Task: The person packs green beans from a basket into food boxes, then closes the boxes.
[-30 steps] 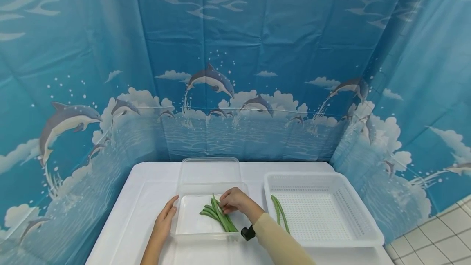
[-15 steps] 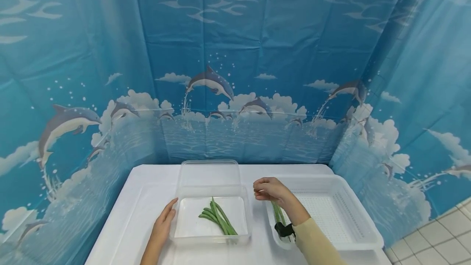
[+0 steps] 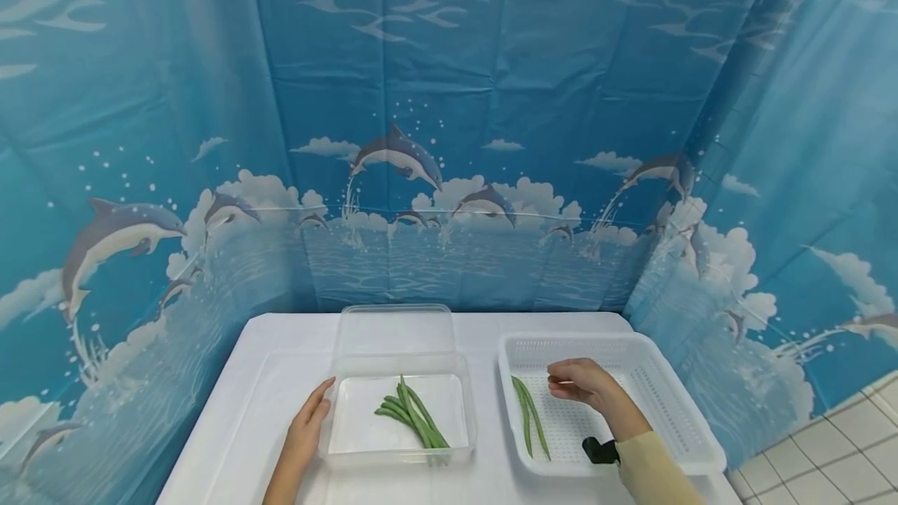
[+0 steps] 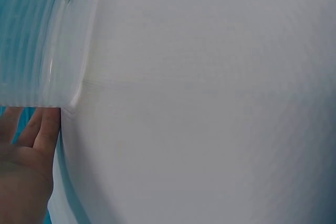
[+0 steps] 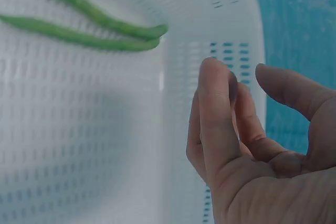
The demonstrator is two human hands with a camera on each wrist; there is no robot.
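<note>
My left hand (image 3: 303, 429) rests its straight fingers against the left side of a clear plastic box (image 3: 393, 456); the left wrist view shows the fingertips touching the box wall. Several green beans (image 3: 418, 415) lie in a loose bunch inside that box. Over the white perforated basket (image 3: 648, 380) hovers my right hand (image 3: 585, 384), fingers loosely bent and thumb apart, with nothing between them in the right wrist view. Two green beans (image 5: 84, 38) lie in the basket along its left wall, apart from the hand.
Behind the box lies a clear lid (image 3: 395, 330) on the white tablecloth (image 3: 238, 404). A blue dolphin-print curtain (image 3: 449, 263) hangs around the table's back and sides. A black wrist camera (image 3: 599, 450) sits on the right wrist. White tiles show at the lower right.
My right hand has left the beans in the box and moved rightward, and it is now above the basket. The left hand stays at the box.
</note>
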